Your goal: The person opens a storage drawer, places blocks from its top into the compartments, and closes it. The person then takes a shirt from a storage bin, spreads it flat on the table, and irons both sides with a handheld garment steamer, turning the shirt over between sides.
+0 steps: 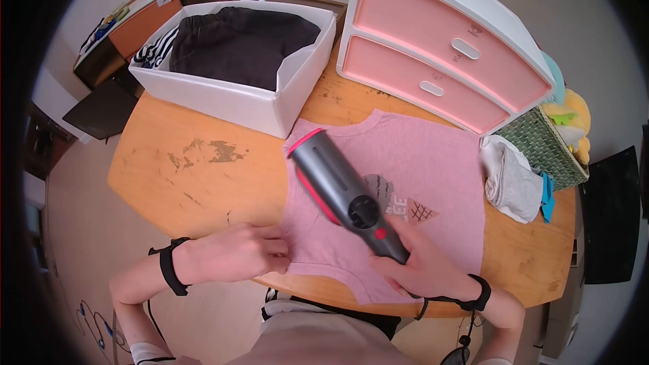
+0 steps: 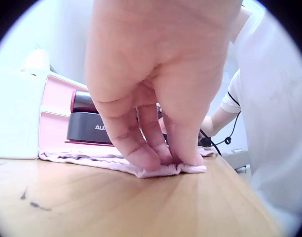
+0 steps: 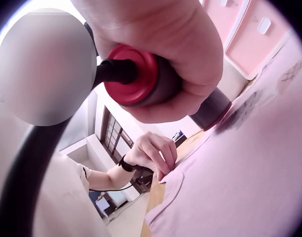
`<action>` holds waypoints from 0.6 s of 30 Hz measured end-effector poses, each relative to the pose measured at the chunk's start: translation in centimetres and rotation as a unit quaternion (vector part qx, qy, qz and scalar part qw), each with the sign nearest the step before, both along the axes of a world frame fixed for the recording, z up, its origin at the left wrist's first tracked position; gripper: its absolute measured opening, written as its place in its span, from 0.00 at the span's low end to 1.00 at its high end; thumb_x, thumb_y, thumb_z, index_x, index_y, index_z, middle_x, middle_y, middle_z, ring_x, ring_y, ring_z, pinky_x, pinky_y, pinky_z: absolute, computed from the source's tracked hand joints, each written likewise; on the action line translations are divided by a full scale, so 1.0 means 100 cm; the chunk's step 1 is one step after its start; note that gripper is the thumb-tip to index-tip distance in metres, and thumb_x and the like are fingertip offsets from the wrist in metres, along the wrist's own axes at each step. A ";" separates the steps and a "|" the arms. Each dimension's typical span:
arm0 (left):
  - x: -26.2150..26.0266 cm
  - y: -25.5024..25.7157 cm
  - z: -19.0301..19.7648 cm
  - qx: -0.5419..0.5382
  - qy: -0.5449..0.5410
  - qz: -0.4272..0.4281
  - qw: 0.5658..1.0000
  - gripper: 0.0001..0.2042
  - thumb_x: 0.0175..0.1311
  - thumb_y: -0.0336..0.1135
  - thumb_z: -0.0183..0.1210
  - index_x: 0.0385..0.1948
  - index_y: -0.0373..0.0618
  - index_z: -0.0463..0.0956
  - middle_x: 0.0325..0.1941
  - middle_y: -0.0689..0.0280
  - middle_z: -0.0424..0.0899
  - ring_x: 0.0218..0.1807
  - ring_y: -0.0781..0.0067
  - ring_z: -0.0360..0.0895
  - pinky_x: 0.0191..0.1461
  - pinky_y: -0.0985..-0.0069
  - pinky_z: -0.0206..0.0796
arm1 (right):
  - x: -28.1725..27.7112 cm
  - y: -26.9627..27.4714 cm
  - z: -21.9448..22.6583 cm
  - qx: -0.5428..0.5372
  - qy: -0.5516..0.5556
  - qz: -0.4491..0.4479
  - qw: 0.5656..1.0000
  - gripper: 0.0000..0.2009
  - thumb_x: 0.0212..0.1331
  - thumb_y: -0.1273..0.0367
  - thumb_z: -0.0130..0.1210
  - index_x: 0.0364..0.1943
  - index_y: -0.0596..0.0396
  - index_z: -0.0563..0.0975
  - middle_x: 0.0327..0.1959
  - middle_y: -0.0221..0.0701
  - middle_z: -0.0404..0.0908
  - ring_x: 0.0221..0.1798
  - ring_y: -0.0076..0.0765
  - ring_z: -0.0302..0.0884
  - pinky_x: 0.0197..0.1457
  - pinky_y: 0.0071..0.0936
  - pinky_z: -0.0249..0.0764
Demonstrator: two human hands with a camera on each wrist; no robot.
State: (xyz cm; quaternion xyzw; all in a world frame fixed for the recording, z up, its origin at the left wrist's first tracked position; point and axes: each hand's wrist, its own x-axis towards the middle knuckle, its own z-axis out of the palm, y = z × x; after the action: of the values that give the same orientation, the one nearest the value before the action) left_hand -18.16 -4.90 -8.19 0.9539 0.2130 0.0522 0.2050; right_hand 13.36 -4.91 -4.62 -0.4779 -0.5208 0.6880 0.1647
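Note:
A pink shirt (image 1: 433,155) with an ice-cream print lies spread on the wooden table. The right hand (image 1: 426,263) grips the handle of a grey and red handheld steamer (image 1: 334,182), whose head is over the shirt's left part in the head view. In the right wrist view the fingers of the right hand (image 3: 165,64) wrap round the handle, with a black cord at its end. At the shirt's near left edge, the left hand (image 1: 236,253) pinches the fabric; in the left wrist view, fingertips of the left hand (image 2: 156,89) press the hem (image 2: 160,172) on the table.
A white box (image 1: 209,98) with dark and striped clothes stands at the back left. Behind the shirt is a white and pink drawer unit (image 1: 433,34). To the right are a folded grey cloth (image 1: 510,179) and a green woven basket (image 1: 541,138) with a yellow plush toy (image 1: 574,111).

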 end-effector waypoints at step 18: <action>0.001 0.080 -0.007 0.218 -0.017 0.122 0.968 0.20 0.59 0.25 0.53 0.55 0.32 0.74 0.62 0.52 0.76 0.64 0.59 0.74 0.66 0.69 0.69 | 0.023 -0.017 0.013 0.037 -0.074 -0.079 0.993 0.24 0.62 0.73 0.56 0.62 0.52 0.65 0.27 0.24 0.70 0.20 0.20 0.71 0.21 0.22 0.69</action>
State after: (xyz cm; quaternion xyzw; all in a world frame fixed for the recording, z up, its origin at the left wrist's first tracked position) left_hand -18.11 3.15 -8.94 0.9413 0.3077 0.1382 -0.0122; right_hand 15.65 -6.64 -3.34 -0.5607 -0.5172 0.6157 0.1974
